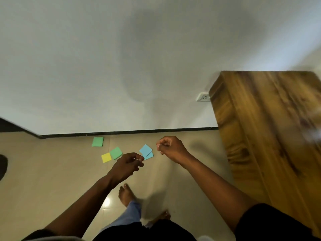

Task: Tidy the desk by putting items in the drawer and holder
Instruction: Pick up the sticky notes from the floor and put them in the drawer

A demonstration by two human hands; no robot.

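So, standing view looking down at a tan tiled floor (52, 180) — both arms stretched forward over it. Left hand (127, 165) has fingers curled in, thumb and forefinger pinched together on something thin and pale at the tips; too small to say what it is. Right hand (169, 147) is also curled into a loose fist, fingertips pinched near the thumb, maybe on a similar tiny item — cannot tell for sure. The two hands are near each other but apart.

Sticky notes lie scattered on the floor just beyond the hands: two blue notes (146, 151) overlapping, right between the hands, the lower one partly behind the left fingertips; a green note (116, 153) touching a yellow note (106, 157) to the left of them; another green note (97, 141) further out, close to the dark baseboard (130, 132).

Wooden desk (271, 127) stands at right against the white wall (104, 58), top blurred. A white wall socket (203, 97) sits just beside its far left corner. Bare feet and light blue trouser leg (133, 211) below the hands. No drawer or holder in view.
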